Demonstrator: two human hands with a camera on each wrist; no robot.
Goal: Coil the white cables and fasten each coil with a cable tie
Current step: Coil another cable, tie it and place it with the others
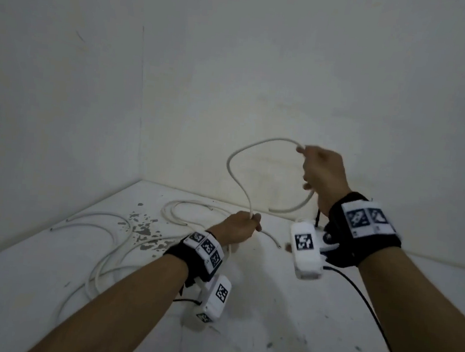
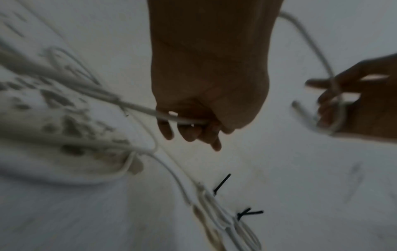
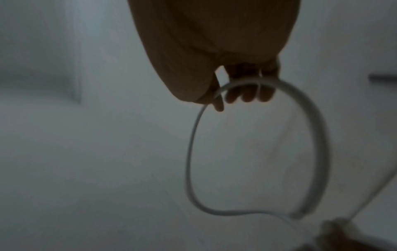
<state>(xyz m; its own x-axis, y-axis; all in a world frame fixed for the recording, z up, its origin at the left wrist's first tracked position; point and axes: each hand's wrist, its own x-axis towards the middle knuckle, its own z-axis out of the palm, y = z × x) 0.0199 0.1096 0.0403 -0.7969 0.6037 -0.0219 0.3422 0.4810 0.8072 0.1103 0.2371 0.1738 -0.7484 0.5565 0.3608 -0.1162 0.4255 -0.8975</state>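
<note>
A white cable (image 1: pixel 234 161) arcs through the air between both hands. My right hand (image 1: pixel 321 173) is raised and grips the cable's upper part, with a short loop (image 3: pixel 257 149) hanging from its curled fingers. Lower and to the left, my left hand (image 1: pixel 239 227) grips the same cable (image 2: pixel 150 110) in a fist just above the white surface. Other white cables (image 1: pixel 111 238) lie loose on the surface to the left. Coiled white cables (image 2: pixel 217 212) with black cable ties (image 2: pixel 247 213) lie beyond my left hand in the left wrist view.
The work surface (image 1: pixel 282 322) is white, with grey chipped patches (image 1: pixel 146 230) at the left. White walls meet in a corner (image 1: pixel 140 178) behind it. A black wire (image 1: pixel 369 308) trails from the right wrist camera across the surface.
</note>
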